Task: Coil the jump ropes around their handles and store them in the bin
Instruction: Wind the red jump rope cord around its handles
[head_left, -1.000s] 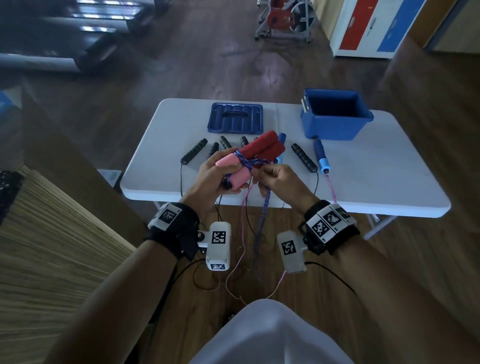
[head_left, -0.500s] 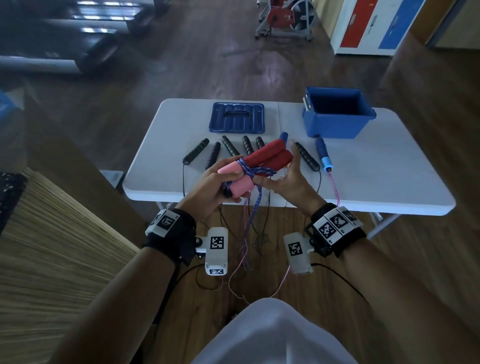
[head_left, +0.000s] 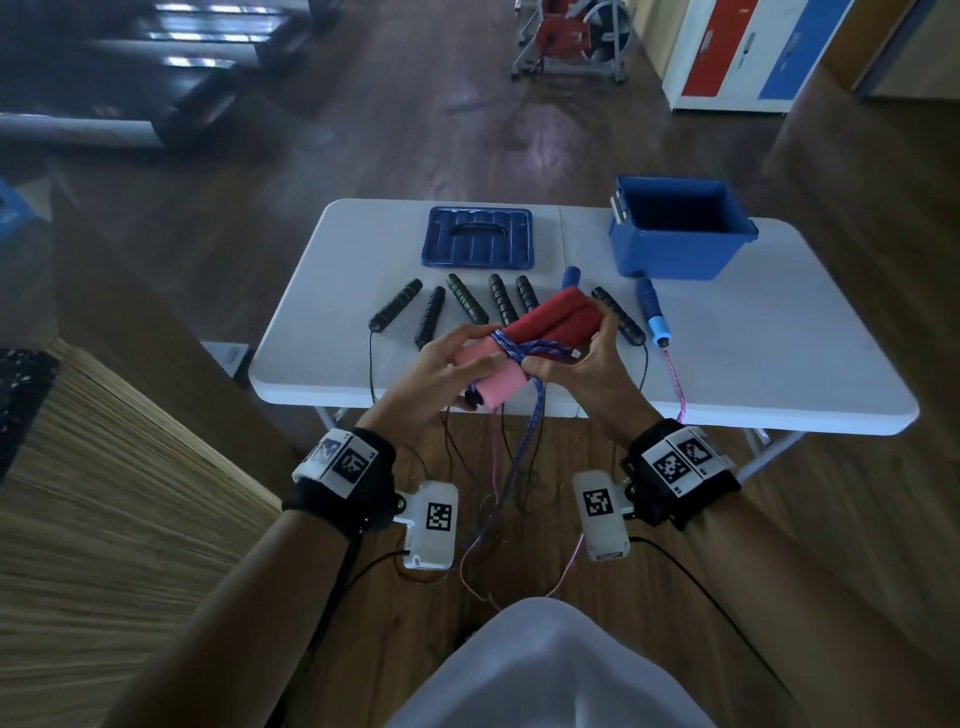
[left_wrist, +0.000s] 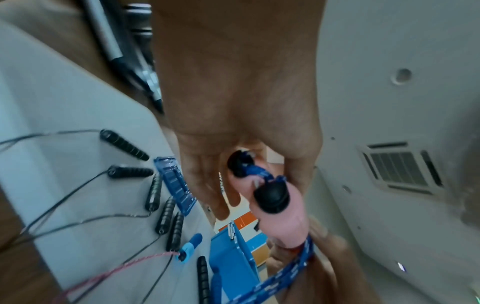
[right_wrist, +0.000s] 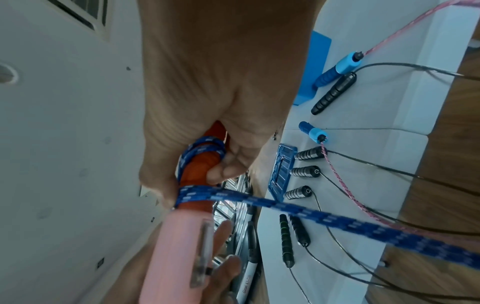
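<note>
**Second wrap going on, bin still waiting**

Behind your hands stands a white folding table on a dark wooden floor, and your work hangs in the air just in front of its near edge.

Your left hand is clasped round the pink ends of the paired foam handles, thumb on top. Your right hand has its fingers curled over the red ends, with the thumb pressing the blue braided rope where it crosses the handles. Half a second ago that hand was spread flat beside the bundle; a second ago it was pinching the rope below. So you have just brought a turn round and are now pinning it. A few turns sit at the middle of the handles, while most of the rope hangs loose towards the floor.

Coiling this rope is barely begun, I judge: keep the tension, or the turns may slide off the smooth foam.

Further out, six black handles and two blue handles with a pink rope lie on the table, uncoiled. The blue bin stands open at the far right, its lid flat to its left.
</note>
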